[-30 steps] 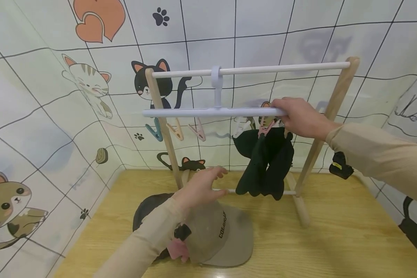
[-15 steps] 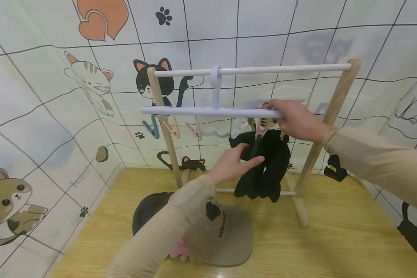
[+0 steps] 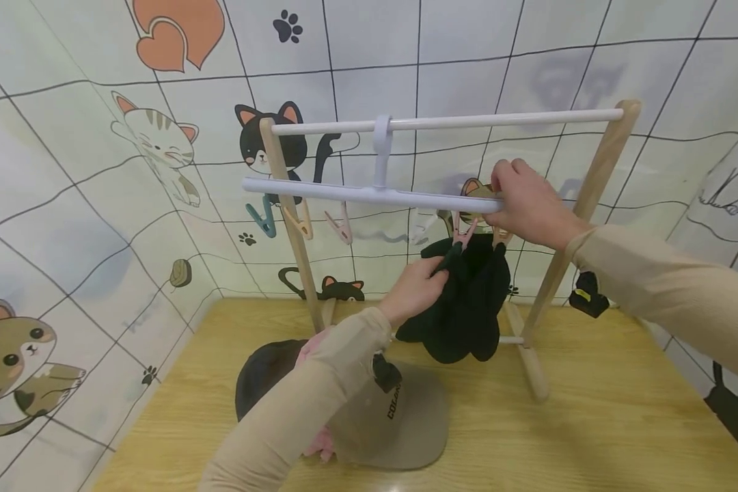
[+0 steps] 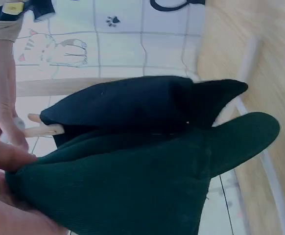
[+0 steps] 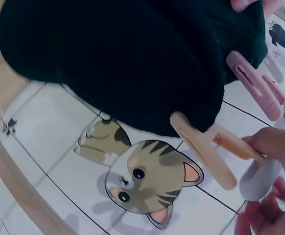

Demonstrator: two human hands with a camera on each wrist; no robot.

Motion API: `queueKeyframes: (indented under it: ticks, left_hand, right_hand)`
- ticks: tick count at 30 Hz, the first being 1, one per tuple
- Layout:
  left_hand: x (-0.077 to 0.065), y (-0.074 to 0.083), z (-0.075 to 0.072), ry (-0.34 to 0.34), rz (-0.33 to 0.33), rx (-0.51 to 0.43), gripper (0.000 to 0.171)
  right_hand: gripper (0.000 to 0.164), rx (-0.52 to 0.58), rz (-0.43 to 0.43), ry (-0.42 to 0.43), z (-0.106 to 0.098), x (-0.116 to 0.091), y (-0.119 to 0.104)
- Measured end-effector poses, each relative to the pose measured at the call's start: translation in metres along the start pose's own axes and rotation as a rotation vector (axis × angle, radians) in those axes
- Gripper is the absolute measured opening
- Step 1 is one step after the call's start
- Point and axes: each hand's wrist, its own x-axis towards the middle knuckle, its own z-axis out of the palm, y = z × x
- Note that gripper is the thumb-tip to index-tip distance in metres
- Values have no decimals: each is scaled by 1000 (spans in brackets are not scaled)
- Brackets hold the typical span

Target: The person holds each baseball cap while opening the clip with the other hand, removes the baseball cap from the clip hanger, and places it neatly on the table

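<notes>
A dark green cloth hat [image 3: 470, 307], folded and soft, hangs below a pale lilac clip hanger [image 3: 338, 194]. My left hand [image 3: 415, 287] pinches the hat's upper edge just under a pink clip [image 3: 464, 231]; in the left wrist view, thumb and fingers close over the green fabric [image 4: 132, 181]. With my right hand [image 3: 529, 205] I grip the right end of the hanger bar. A peach clip [image 5: 203, 152] bites the hat's other edge close below that hand. The hanger tilts down to the right, hooked over the white rail [image 3: 498, 120].
The rail belongs to a wooden-legged rack [image 3: 596, 171] on a wood-grain table [image 3: 615, 424]. A beige cap [image 3: 406, 424], a dark cap [image 3: 267, 372] and pink cloth [image 3: 320, 444] lie at front left, partly behind my left sleeve. Blue [image 3: 261, 217] and other clips hang unused at left.
My left hand has moved up and right from over the caps to the hat and now pinches its edge. The hat has spread and shifted; the hanger's left end has risen.
</notes>
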Motion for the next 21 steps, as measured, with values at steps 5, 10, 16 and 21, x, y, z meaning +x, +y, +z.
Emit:
queueKeyframes:
  ticks: [5,10,16,21]
  left_hand:
    - [0,9,0,9,-50,-133,20]
    - [0,16,0,8,-77,-200,22]
    - [0,24,1,18,-93,-245,21]
    - [1,25,0,26,-96,-266,21]
  right_hand:
    - [26,-173,79,21,-8,-5,-3]
    - [24,-199,64,128,-4,-10,-10]
    - [15,-61,39,214,4,-17,-22]
    - [23,90,105,150,8,-18,-36]
